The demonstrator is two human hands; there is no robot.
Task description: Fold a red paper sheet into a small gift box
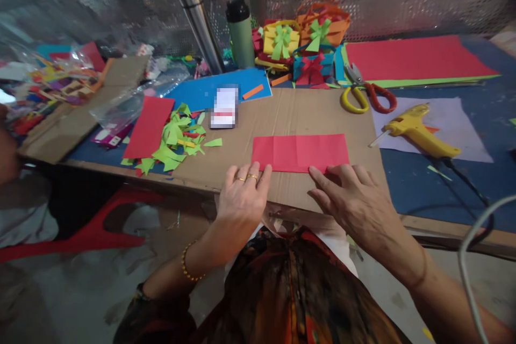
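your left hand [244, 194] and right hand [358, 193] are part-open, fingertips resting on the near edge of the creased red paper [300, 151] just ahead of them; scissors [369, 89] lie beyond your right hand

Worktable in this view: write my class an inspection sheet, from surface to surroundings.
Surface: brown cardboard over a blue tabletop.
Job's things: creased red paper strip on the cardboard; scissors and glue gun to its right.
Clutter: green scraps left of the strip.
Grips: left grip and right grip touch the strip's near edge.
Cables: black cord from the glue gun; pale cable at right.
Surroundings: perforated panel behind; red chair at lower left.
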